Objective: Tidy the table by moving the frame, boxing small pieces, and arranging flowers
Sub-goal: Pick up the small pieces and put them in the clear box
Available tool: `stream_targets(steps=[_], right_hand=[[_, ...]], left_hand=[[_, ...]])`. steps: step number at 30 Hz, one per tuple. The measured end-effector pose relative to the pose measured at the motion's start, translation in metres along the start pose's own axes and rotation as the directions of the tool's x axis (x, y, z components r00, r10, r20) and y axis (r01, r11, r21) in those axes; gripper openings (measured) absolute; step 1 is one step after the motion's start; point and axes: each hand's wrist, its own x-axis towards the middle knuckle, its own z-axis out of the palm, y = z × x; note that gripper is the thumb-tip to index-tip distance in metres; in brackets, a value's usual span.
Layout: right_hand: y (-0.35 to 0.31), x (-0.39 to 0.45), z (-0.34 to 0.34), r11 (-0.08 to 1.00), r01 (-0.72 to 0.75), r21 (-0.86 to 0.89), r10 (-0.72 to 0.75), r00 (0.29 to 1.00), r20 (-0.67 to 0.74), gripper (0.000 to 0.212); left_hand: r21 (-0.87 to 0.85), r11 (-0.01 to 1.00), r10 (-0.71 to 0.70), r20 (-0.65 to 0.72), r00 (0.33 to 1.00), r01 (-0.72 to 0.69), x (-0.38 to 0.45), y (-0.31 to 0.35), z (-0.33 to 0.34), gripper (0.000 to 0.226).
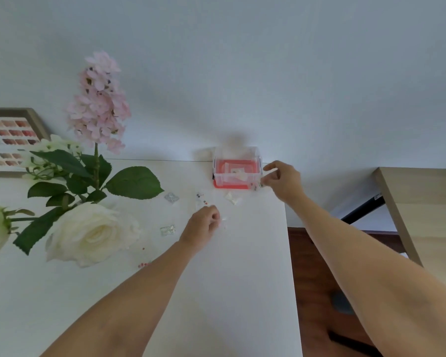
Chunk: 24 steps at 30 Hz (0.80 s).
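A clear plastic box (237, 168) on a red lid stands at the table's far edge, with small packets inside. My right hand (283, 180) is beside its right side and pinches a small clear packet (258, 186). My left hand (204, 225) rests on the table in front of the box, fingers closed on a small clear packet (224, 222). Loose packets lie nearby: a white one (232, 197), a silvery one (171, 197), another (167, 230), and one with dark beads (200, 197). A wooden frame (11, 141) leans on the wall at far left.
Artificial flowers fill the left of the white table (229, 279): a tall pink hydrangea (99, 104), a big white rose (93, 231) and green leaves. Tiny red beads (142, 264) lie near my left forearm. The table's right edge drops to a dark floor; a wooden desk (422, 210) stands right.
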Motion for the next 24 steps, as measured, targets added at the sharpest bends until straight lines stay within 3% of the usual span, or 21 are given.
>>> stream_targets(steps=[4,6,9,13,18,24], right_hand=[[-0.015,0.026,-0.007,0.995,-0.047,0.092,0.059,0.990,-0.130,0.028],[-0.022,0.037,-0.006,0.996,-0.042,0.081,0.054,0.987,-0.153,0.042],[-0.029,0.050,-0.002,0.998,-0.023,0.064,0.035,0.983,-0.183,0.043],[-0.031,0.063,0.005,0.993,-0.036,0.109,0.066,0.957,-0.284,0.026],[-0.029,0.071,0.013,0.980,0.006,0.201,0.067,0.933,-0.354,0.013],[-0.028,0.074,0.023,0.967,0.012,0.255,0.076,0.940,-0.333,0.011]], left_hand=[[-0.172,0.985,-0.075,-0.268,0.961,0.029,0.045,0.026,-0.023,0.024],[-0.199,0.980,-0.056,-0.346,0.937,-0.015,0.069,0.037,-0.032,0.027],[-0.182,0.983,-0.051,-0.404,0.913,-0.025,0.102,0.050,-0.039,0.020],[-0.160,0.987,-0.063,-0.363,0.930,0.004,0.132,0.055,-0.036,0.004],[0.027,0.987,-0.142,-0.298,0.944,0.157,0.149,0.049,-0.022,0.016],[0.155,0.974,-0.115,-0.288,0.951,0.165,0.149,0.042,-0.016,0.028]])
